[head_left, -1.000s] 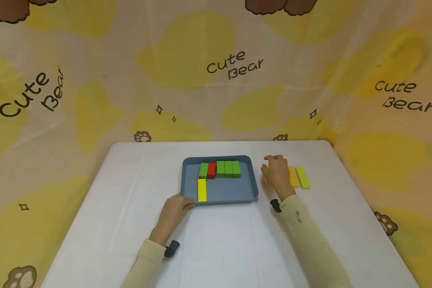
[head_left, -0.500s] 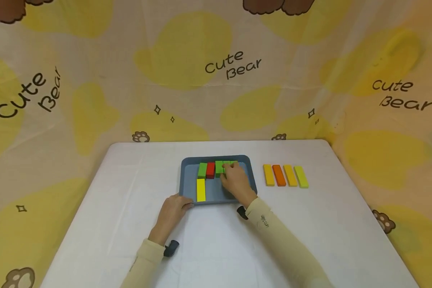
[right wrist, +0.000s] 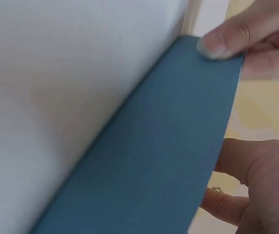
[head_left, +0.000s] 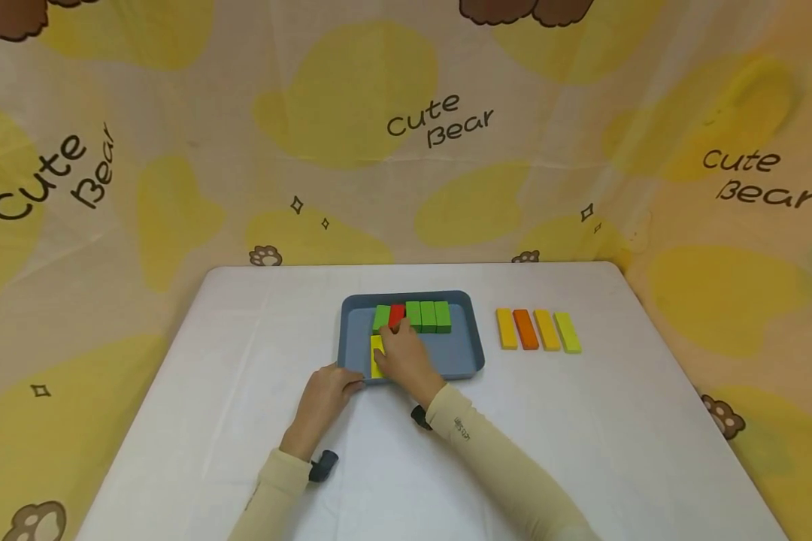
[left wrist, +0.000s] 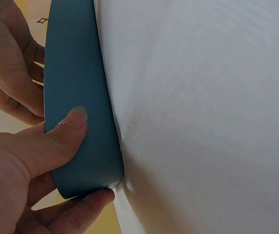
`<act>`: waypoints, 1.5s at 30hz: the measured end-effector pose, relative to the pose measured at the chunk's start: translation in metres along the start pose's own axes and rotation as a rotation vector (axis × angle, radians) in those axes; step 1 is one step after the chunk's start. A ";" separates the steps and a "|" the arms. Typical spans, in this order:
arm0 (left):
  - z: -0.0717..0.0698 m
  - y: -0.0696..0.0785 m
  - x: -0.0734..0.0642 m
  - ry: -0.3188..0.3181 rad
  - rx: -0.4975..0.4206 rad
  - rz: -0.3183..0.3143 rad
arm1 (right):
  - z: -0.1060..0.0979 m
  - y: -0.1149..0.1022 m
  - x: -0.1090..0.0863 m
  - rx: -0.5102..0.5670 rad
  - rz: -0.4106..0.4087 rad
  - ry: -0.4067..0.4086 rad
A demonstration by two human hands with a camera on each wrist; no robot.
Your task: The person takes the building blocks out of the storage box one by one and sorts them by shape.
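Observation:
My left hand (head_left: 328, 394) grips the near left corner of a blue-grey tray (head_left: 459, 357); in the left wrist view its thumb (left wrist: 66, 136) presses the outer wall, with fingers under the corner. Over the tray's left half reaches my right hand (head_left: 409, 361), fingers bent down right beside a yellow block (head_left: 376, 343) and just below a red block (head_left: 397, 311). I cannot tell whether it holds a block, since the hand covers that spot. In the right wrist view the tray wall (right wrist: 154, 126) stands in front of the right hand (right wrist: 270, 180).
Along the tray's back stand a green block (head_left: 382, 317), the red one, and a row of three green blocks (head_left: 428, 317). On the white table (head_left: 243, 338), right of the tray, lie two yellow-orange blocks (head_left: 546, 330), an orange block (head_left: 525, 329) and a lime block (head_left: 568, 333).
My right hand has moved left from the blocks on the table, across the tray past the green row, to beside the yellow block. My left hand stays at the tray corner.

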State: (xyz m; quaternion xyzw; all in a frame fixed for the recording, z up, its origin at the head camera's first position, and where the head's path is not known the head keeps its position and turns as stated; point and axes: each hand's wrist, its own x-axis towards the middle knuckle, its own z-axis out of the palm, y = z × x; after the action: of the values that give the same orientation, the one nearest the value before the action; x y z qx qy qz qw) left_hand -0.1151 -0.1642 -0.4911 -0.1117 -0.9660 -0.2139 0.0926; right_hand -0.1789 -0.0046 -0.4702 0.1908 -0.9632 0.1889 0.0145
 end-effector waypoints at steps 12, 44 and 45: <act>0.001 -0.001 0.000 0.049 0.001 0.029 | 0.008 -0.006 0.000 -0.007 0.009 -0.013; 0.002 -0.002 0.000 0.053 -0.013 0.042 | 0.010 -0.019 0.006 -0.125 0.009 -0.026; 0.002 -0.002 0.000 0.052 -0.012 0.042 | 0.010 -0.019 0.006 -0.122 0.010 -0.030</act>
State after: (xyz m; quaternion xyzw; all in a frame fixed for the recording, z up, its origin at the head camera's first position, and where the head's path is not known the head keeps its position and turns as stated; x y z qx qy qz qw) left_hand -0.1154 -0.1647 -0.4939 -0.1269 -0.9594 -0.2207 0.1214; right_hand -0.1771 -0.0271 -0.4718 0.1875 -0.9740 0.1269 0.0108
